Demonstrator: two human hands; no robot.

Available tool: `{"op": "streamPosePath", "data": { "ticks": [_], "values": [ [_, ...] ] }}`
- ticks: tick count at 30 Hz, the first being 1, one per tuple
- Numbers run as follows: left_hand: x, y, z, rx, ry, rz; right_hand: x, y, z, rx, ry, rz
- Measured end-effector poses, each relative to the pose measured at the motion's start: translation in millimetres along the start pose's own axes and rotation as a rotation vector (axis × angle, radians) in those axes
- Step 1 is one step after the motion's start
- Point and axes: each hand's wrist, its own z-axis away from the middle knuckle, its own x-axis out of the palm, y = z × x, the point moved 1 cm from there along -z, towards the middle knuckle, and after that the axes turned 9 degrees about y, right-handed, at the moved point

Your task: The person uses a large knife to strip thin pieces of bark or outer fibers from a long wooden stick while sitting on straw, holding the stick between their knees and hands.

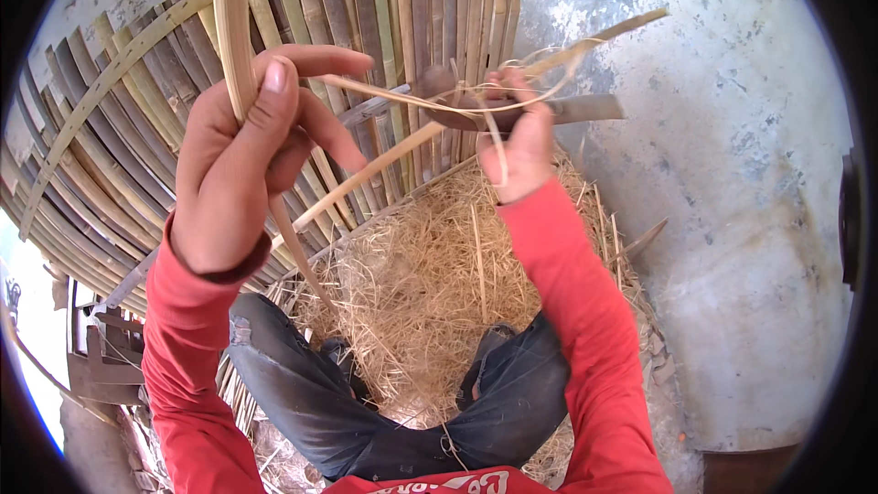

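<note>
My left hand (233, 146) is closed round an upright pale bamboo strip (233, 27), gripped between thumb and palm, with the index finger pointing right. The strip's lower end shows below the wrist. At the right, my right hand (519, 142) is closed on a dark, knife-like tool (448, 105); motion blurs it, and its exact shape is unclear. Thin pale fibres (540, 96) loop and curl around the right fingers. From near the left fingertips, a slim strip (384, 93) reaches toward the right hand. A longer pale stick (375, 169) slants beneath both hands.
A large panel of bamboo slats (302, 0) leans at the back and left. Heaped shavings (412, 265) cover the floor before my bent legs (302, 384). A weathered bluish-white surface (713, 174) lies at the right. Dark metal parts (105, 357) stand at the lower left.
</note>
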Motion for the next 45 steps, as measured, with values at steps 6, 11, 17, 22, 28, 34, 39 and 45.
{"op": "streamPosePath", "data": {
  "ticks": [6,11,17,22,28,34,39,45],
  "values": [
    [27,27,12,-0.039,-0.033,0.036,-2,114,15,0.321,-0.016,0.000],
    [20,22,12,-0.125,0.007,0.097,-53,201,85,0.455,0.046,0.422],
    [-3,12,14,-0.128,0.152,0.129,-43,154,105,0.525,0.213,0.706],
    [-48,9,12,0.046,0.230,0.123,-77,114,44,0.413,0.091,0.887],
    [-53,5,5,0.094,0.288,0.081,-110,20,-10,0.302,-0.133,1.335],
    [-58,-22,-21,0.313,0.221,0.321,-119,-12,9,-0.622,-0.368,2.721],
    [-40,-47,-48,0.277,0.217,0.467,-108,-37,6,0.003,-0.309,2.672],
    [2,-80,-68,0.117,0.292,0.448,-128,-46,4,0.147,-0.368,2.492]
  ]
}}
